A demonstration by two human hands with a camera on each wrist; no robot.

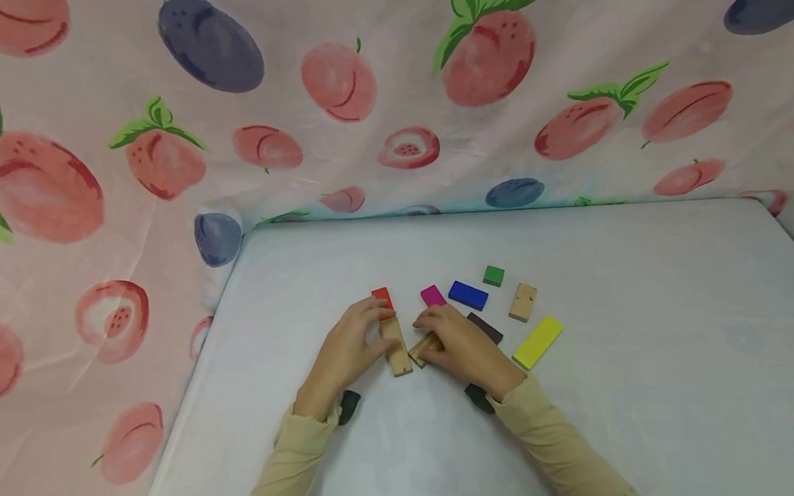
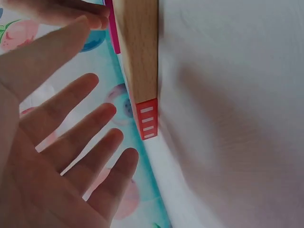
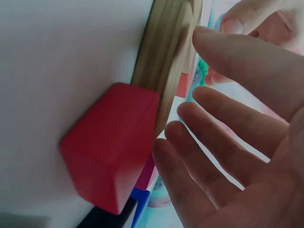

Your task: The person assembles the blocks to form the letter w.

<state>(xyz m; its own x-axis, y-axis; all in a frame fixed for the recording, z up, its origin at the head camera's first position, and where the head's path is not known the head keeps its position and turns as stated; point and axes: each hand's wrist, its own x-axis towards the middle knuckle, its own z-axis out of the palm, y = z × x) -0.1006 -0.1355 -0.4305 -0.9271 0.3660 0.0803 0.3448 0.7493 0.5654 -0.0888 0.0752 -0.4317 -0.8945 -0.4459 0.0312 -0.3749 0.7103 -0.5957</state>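
Over the left side of the block group, my left hand [image 1: 351, 342] hovers with spread fingers beside a red block [image 1: 381, 295] and a long wooden block [image 1: 397, 354], which lie end to end. In the left wrist view its fingers hold nothing. My right hand [image 1: 464, 344] is above a second wooden block [image 1: 422, 351], partly covering it. The right wrist view shows its fingers extended, with the thumb tip [image 3: 202, 38] right at the wood's edge. A crimson block [image 3: 111, 142] beside this wood is hidden under the hand in the head view.
Beyond my right hand lie a magenta block [image 1: 432, 296], a blue block [image 1: 468, 295], a small green block [image 1: 493, 275], a plain wooden block [image 1: 523, 302], a black block [image 1: 487, 328] and a yellow block [image 1: 538, 342]. Behind the white table [image 1: 651, 384] hangs a fruit-patterned cloth [image 1: 399, 66].
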